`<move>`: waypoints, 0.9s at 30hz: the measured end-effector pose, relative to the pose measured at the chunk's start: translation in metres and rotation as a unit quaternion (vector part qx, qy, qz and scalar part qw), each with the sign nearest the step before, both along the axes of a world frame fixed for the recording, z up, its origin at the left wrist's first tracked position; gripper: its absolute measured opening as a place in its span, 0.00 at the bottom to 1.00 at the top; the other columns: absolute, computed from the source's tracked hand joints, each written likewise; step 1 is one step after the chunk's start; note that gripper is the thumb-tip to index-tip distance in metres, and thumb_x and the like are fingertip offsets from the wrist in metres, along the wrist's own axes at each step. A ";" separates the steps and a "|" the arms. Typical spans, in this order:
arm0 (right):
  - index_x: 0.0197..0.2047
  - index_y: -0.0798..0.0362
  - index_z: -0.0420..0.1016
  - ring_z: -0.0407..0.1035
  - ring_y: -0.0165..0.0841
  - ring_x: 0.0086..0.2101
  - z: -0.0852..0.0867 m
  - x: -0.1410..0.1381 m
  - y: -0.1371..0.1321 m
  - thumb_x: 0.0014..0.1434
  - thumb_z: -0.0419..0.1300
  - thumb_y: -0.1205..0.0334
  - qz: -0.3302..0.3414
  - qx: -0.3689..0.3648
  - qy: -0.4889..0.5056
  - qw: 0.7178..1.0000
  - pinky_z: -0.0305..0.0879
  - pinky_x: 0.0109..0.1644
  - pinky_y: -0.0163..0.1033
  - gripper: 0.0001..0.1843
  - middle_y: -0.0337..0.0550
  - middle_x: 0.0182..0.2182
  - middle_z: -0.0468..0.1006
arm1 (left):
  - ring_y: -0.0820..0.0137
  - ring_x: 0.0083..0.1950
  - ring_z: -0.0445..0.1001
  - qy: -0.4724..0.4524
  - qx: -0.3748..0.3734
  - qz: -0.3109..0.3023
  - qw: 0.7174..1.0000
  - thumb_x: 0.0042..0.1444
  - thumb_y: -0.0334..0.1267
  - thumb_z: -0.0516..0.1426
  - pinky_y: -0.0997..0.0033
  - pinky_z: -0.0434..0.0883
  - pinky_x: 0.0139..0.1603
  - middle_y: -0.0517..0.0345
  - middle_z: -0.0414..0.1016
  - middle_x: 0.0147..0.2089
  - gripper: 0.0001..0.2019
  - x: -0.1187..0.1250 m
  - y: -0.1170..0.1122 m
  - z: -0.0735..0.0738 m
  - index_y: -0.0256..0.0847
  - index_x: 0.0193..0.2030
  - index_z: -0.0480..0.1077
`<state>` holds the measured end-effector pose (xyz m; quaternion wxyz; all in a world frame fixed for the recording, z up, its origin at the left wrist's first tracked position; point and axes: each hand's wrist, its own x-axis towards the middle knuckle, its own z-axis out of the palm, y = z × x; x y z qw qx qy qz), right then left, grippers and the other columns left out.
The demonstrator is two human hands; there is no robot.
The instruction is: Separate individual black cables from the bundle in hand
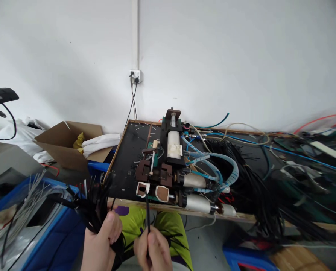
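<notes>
My left hand [104, 239] is closed round a thick bundle of black cables [93, 210], whose loose ends fan out up and to the left. Between the thumb and fingers of my right hand [152, 246] is a single black cable [148, 214], pointing up. Its tip reaches the front jaws [143, 189] of a pneumatic wire-stripping machine [168, 169]; whether it touches them I cannot tell. The machine has brown metal blocks, silver cylinders [197, 203] and blue air hoses [227, 162], and stands at the front edge of the black-topped bench [122, 162].
More black cables [258, 188] lie heaped on the bench to the right. On the left are a blue crate [57, 237] with pale wires and an open cardboard box [60, 146]. A blue bin [241, 259] sits below right. Wire scraps lie about the machine.
</notes>
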<state>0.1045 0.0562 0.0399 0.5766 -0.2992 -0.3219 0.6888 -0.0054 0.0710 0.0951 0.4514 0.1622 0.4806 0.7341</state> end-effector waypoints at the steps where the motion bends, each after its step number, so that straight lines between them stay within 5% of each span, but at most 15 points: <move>1: 0.25 0.48 0.67 0.42 0.26 0.15 0.002 -0.002 0.007 0.66 0.60 0.35 0.007 -0.009 0.057 0.998 0.44 0.22 0.35 0.28 0.27 0.11 0.54 | 0.80 0.18 0.52 -0.001 0.004 -0.004 1.000 0.46 0.51 0.75 0.79 0.55 0.18 0.73 0.54 0.17 0.22 -0.001 0.001 -0.001 0.41 0.32 0.70; 10: 0.27 0.48 0.69 0.35 0.26 0.15 0.005 -0.020 0.036 0.64 0.67 0.43 0.059 -0.073 0.282 0.955 0.47 0.22 0.34 0.22 0.23 0.10 0.50 | 0.78 0.19 0.54 0.004 -0.004 -0.059 0.998 0.54 0.50 0.71 0.75 0.56 0.20 0.70 0.56 0.18 0.20 -0.012 0.001 -0.022 0.40 0.29 0.68; 27: 0.26 0.48 0.66 0.35 0.26 0.15 0.009 -0.020 0.036 0.62 0.68 0.41 0.075 -0.105 0.256 0.958 0.47 0.22 0.34 0.24 0.22 0.09 0.50 | 0.77 0.20 0.56 -0.006 -0.017 -0.037 0.999 0.50 0.50 0.73 0.76 0.59 0.19 0.69 0.58 0.19 0.20 -0.006 0.003 -0.013 0.40 0.30 0.70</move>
